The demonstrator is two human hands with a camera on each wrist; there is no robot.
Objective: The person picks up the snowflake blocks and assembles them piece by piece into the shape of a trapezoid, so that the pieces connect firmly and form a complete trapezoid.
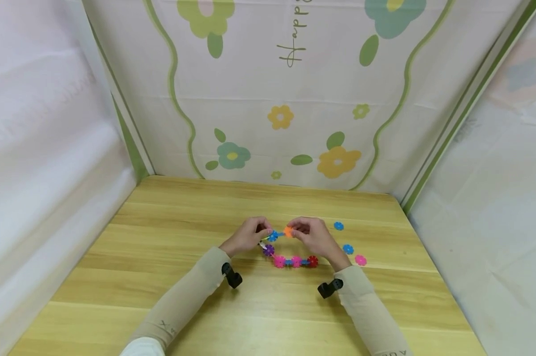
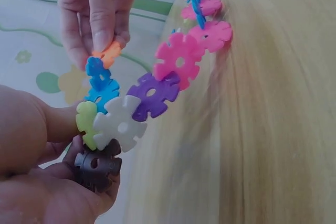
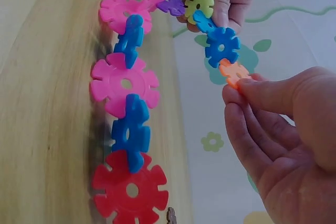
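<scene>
Snowflake-disc chain [image 1: 290,259] curves over the counter [image 1: 161,237]; my left hand [image 1: 247,236] pinches its end, my right hand [image 1: 314,237] pinches the orange disc [image 1: 287,231]. Three loose discs [image 1: 348,248] remain unjoined.

A curved chain of snowflake discs [image 1: 290,259], pink, blue, red, purple, arcs off the table; the orange disc [image 3: 233,72] apparently joins its raised end.

Wooden table [image 1: 161,277] bears three loose discs [image 1: 348,248] (two blue, one pink).
</scene>
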